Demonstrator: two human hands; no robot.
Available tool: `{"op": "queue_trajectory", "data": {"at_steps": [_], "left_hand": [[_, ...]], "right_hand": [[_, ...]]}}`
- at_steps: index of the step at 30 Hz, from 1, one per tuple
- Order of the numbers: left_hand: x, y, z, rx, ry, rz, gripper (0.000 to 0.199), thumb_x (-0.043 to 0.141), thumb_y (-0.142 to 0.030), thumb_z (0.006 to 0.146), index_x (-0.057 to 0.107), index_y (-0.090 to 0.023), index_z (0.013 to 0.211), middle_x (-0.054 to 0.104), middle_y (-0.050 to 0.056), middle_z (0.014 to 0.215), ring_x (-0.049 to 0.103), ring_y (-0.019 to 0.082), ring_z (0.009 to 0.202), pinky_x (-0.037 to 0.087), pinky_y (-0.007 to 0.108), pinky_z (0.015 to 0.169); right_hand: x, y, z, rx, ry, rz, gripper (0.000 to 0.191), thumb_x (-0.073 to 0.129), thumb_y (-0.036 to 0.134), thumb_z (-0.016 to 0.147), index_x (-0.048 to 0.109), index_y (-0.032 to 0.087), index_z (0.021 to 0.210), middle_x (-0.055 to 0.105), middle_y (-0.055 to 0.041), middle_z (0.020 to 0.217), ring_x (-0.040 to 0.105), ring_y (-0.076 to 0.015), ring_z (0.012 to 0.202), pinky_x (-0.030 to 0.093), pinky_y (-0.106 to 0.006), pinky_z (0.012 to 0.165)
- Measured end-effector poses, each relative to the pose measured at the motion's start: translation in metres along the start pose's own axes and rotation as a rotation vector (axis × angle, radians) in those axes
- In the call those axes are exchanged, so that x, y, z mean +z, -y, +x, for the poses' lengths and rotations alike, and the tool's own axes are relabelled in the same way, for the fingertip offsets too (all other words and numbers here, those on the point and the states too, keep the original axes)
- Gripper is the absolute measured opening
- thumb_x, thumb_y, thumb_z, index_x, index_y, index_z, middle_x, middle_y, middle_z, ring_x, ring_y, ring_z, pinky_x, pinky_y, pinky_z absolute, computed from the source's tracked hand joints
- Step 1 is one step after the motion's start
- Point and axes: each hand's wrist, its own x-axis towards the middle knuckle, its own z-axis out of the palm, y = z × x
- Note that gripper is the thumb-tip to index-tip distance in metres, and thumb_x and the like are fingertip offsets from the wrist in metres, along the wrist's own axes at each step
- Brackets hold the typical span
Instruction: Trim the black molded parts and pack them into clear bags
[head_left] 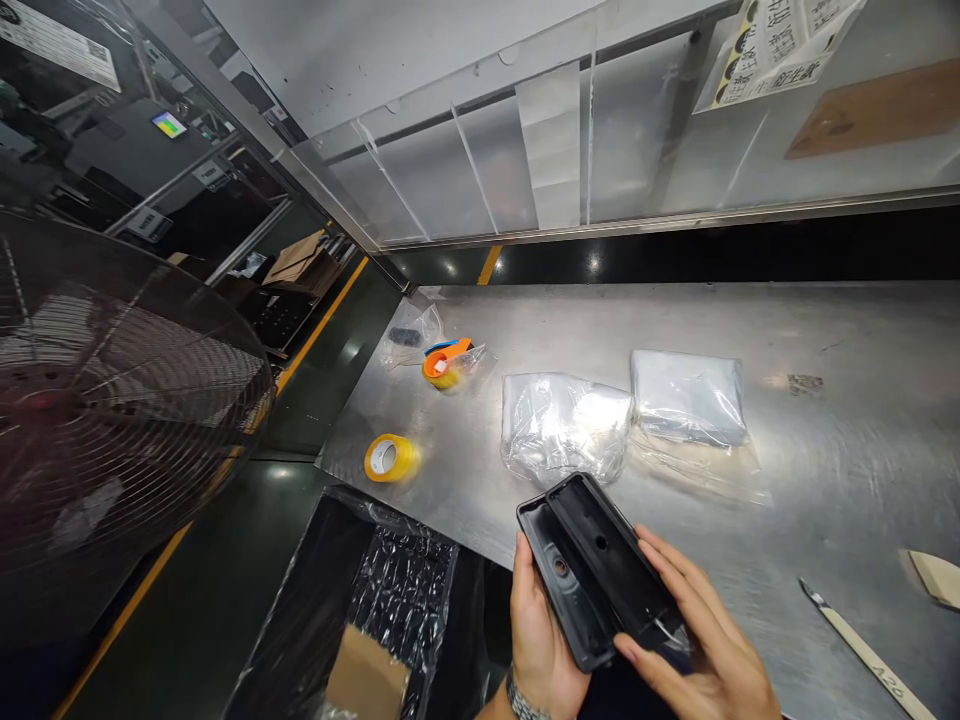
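Note:
Two long black plastic trays (600, 570), shallow and hollow with a small hole in each, lie side by side in my hands above the table's front edge. My left hand (541, 640) wraps the lower left side of the left one, thumb along its edge. Around the right one curls my right hand (697, 630), fingers on its outer side and thumb at the near end. A bit of clear film shows by that near end. Just beyond the trays lie a clear plastic bag with contents (566, 425) and a flat stack of clear bags (688, 397).
On the metal table (825, 440) are a yellow tape roll (390, 457), an orange tape dispenser (448, 362) and a craft knife (862, 645). A box lined with black plastic (405, 590) stands below its left edge. A large fan (112, 420) is at left.

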Motion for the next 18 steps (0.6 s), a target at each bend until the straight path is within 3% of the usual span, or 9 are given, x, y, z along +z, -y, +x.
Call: {"op": "queue_trajectory", "data": {"at_steps": [9,18], "left_hand": [[-0.004,-0.012,0.010,-0.001,0.021,-0.068,0.055,0.035,-0.052,0.088,0.068,-0.010,0.103,0.069,0.014,0.106,0.057,0.029,0.109,0.039,0.043,0.100],[-0.014,-0.051,0.032,0.015,-0.004,-0.154,0.057,0.033,-0.054,0.087,0.069,-0.012,0.102,0.069,0.013,0.106,0.056,0.030,0.111,0.037,0.045,0.101]], "right_hand": [[0.014,-0.002,0.017,0.021,-0.002,0.000,0.062,0.061,0.026,0.080,0.034,0.016,0.136,0.040,-0.0123,0.135,0.046,-0.0223,0.122,0.042,-0.030,0.102],[0.043,-0.008,0.049,0.029,0.047,-0.007,0.066,0.063,0.027,0.076,0.035,0.023,0.136,0.041,-0.0100,0.136,0.049,-0.0274,0.120,0.047,-0.033,0.098]]}}
